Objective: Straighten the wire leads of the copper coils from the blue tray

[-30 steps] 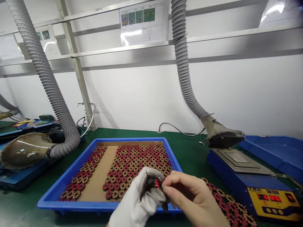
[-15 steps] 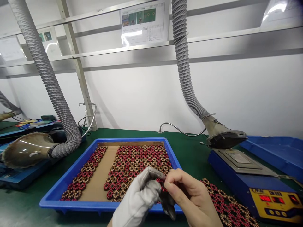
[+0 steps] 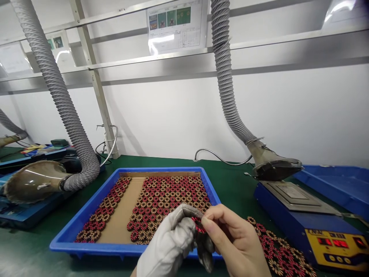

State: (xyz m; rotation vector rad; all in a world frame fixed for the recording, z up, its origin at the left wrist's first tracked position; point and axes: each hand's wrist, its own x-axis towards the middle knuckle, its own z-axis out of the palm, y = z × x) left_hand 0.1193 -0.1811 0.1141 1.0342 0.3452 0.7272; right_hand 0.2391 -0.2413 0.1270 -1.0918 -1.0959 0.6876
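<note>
Head view shows the left hand (image 3: 170, 246) in a white fabric glove, soft and wrinkled with grey, worn fingertips, and the bare right hand (image 3: 233, 242), meeting just over the near rim of the blue tray (image 3: 86, 213). Both grips are closed on one small coil (image 3: 198, 225), a ring wound in red and dark wire: the gloved fingers pinch it from the left, the bare thumb and forefinger from the right. Only its upper edge shows; the fingers hide the rest.

The tray is smooth moulded plastic with a raised lip, lined with a flat brown cardboard sheet (image 3: 123, 209). On the sheet lie rows of coils (image 3: 170, 192), flat flower-like rings in red, black and tan, packed edge to edge, with a narrower strip along the left side. More loose coils (image 3: 276, 250) lie on the green matte surface (image 3: 233, 184) to the right of the hands. Beyond them stands a blue boxy solder pot (image 3: 300, 215) with a yellow panel and red digits, and a ribbed grey extraction hose (image 3: 227, 84) ends in a flared hood just above it. A second ribbed hose (image 3: 57, 92) curls down at the left.
</note>
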